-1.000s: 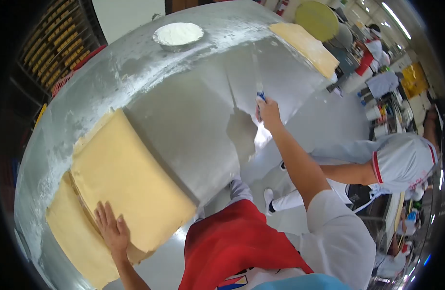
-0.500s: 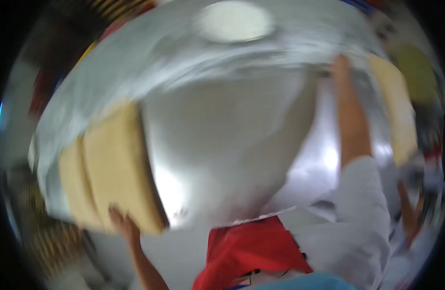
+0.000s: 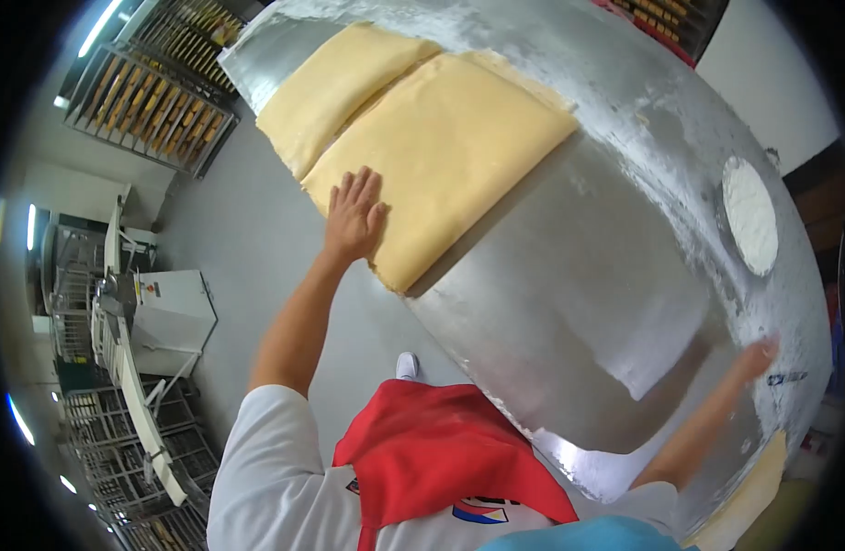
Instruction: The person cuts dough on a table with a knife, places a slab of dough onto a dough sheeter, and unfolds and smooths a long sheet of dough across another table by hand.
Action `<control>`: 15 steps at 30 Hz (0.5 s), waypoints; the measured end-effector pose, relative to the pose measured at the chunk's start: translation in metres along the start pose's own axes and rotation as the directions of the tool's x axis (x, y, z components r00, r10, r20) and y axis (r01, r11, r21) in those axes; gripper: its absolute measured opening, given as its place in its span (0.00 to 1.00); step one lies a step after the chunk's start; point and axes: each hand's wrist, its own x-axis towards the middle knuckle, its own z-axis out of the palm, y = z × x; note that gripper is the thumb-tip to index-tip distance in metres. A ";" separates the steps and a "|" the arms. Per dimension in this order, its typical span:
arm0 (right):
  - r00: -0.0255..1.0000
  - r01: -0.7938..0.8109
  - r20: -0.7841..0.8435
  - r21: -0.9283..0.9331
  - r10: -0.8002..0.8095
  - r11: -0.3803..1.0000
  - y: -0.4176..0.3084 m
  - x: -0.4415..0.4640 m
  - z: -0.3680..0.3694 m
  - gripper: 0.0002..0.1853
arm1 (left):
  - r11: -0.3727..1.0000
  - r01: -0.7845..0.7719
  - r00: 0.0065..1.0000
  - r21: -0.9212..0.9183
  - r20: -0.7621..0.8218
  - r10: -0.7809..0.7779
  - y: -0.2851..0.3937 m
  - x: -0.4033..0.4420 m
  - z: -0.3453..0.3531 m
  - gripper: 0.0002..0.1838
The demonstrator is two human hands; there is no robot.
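A wide slab of pale yellow dough (image 3: 450, 156) lies flat on the metal table, with a second dough slab (image 3: 340, 83) along its far left side. My left hand (image 3: 354, 216) rests on the near edge of the wide slab, palm down with fingers stretched out. Over on the right, my right hand (image 3: 758, 358) is low over the floured tabletop. Its fingers are small and smeared, so what they do is unclear. Just beyond it lies a small dark bluish object (image 3: 787, 377), too small to name.
The metal table (image 3: 551, 303) has flour streaked along its far side. A round white patch, seemingly flour (image 3: 750, 216), is at the right. Another dough piece (image 3: 749, 496) sits at the lower right edge. Racks with trays (image 3: 152, 110) and a white machine (image 3: 170, 312) stand left.
The view has swung left, bringing the dough slabs toward the middle. My left hand still lies at the slab's near edge. My right hand now appears farther to the right, near the dark object.
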 end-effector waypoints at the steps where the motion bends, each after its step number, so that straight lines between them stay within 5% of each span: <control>1: 0.990 -0.072 0.128 0.142 0.053 0.987 -0.112 -0.031 -0.011 0.19 | 1.000 -0.005 1.000 -0.004 -0.003 0.005 -0.002 -0.001 0.001 0.32; 3: 0.901 0.361 0.124 0.321 -0.417 0.875 -0.213 -0.070 0.026 0.21 | 1.000 -0.015 1.000 -0.019 0.001 0.015 -0.005 -0.001 0.003 0.33; 5: 0.856 0.281 0.204 0.585 -0.474 0.760 -0.354 -0.120 0.026 0.21 | 0.999 -0.021 1.000 -0.048 -0.005 0.021 -0.008 -0.002 0.005 0.33; 7: 0.732 0.421 0.190 0.630 -0.655 0.652 -0.479 -0.160 0.008 0.23 | 0.996 -0.040 0.999 -0.085 0.018 0.041 -0.012 -0.004 -0.001 0.34; 10: 0.643 0.485 0.212 0.631 -0.736 0.605 -0.608 -0.208 -0.009 0.26 | 0.928 -0.180 0.983 -0.325 -0.031 0.179 -0.041 -0.013 -0.010 0.34; 13: 0.565 0.567 0.258 0.568 -0.784 0.596 -0.699 -0.243 -0.003 0.31 | 0.828 -0.191 0.969 -0.526 -0.238 0.072 -0.086 -0.038 -0.022 0.31; 15: 0.543 0.606 0.518 0.304 -0.661 0.735 -0.726 -0.279 0.020 0.34 | 0.808 -0.128 0.970 -0.575 -0.243 -0.019 -0.128 -0.057 -0.021 0.31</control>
